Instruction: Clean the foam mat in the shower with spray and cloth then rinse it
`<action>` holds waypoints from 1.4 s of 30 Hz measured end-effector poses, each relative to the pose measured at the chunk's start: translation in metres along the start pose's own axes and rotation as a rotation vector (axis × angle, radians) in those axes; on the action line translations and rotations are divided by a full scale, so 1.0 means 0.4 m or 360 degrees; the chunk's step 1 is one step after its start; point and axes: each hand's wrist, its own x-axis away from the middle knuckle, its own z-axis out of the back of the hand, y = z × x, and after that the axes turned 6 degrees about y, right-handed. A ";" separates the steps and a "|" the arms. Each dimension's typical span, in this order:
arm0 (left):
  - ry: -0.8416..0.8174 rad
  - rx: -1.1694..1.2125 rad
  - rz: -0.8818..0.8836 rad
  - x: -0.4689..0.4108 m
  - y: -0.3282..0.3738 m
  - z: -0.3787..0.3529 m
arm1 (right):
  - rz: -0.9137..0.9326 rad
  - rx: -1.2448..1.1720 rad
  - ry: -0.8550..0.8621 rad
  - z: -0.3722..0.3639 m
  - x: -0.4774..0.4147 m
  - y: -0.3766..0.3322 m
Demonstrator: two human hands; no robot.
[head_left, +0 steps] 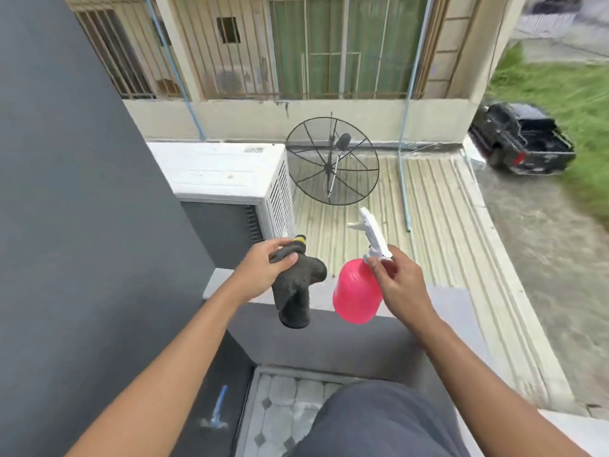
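**A:** Where is the foam mat?

**B:** Not in view, and neither is any shower. Only the kit shows. The pink spray bottle point(357, 295) hangs from the right hand point(402, 285), fingers pinching its neck just under the white trigger head. The dark cloth point(296, 291) dangles from the left hand point(263, 268), gripped near its top.

**A:** Which step, then?

**B:** Fetching the tools, I judge. Both hang above the grey balcony wall point(362, 338), with an air-conditioner unit point(224, 169) and a satellite dish point(333, 161) beyond.

**A:** Next?

**B:** Carry both to the shower. The right hand probably needs a fuller grip to reach the trigger.
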 end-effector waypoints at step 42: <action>-0.0751 -0.1749 -0.0008 -0.285 -0.610 -0.131 | -0.0287 0.0410 0.0130 -0.297 -0.087 0.249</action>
